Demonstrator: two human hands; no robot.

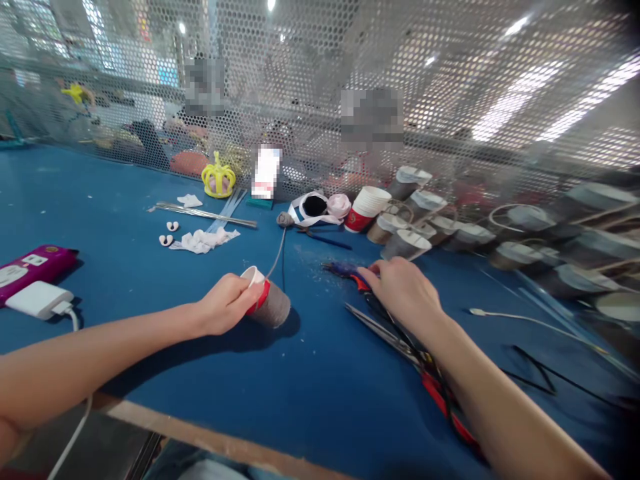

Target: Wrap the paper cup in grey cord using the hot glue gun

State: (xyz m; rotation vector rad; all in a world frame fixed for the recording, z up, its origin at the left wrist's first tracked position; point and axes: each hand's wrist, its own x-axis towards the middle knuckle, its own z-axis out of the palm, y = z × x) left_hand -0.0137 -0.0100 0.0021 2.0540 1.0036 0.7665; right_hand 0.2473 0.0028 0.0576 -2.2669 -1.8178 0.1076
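Observation:
My left hand [227,303] grips a tilted paper cup [275,308] with a white rim, a red band and a grey wrapped lower part. A thin grey stem [278,253] rises from by the cup to a small grey ball-like piece [285,219]. On the right, my right hand [404,290] is closed around the rear of a blue and red glue gun [345,269], whose tip points left over the table. Its fingers are partly hidden. Below that hand lie long-bladed scissors [383,331] with red handles, partly covered by my forearm.
Several grey-wrapped cups [407,245] crowd the right side near stacked paper cups [369,203]. At the back are a yellow crown-shaped piece [218,179], a phone [267,172] and metal rods [207,215]. A purple power strip [43,267] lies left, below a perforated screen [300,80].

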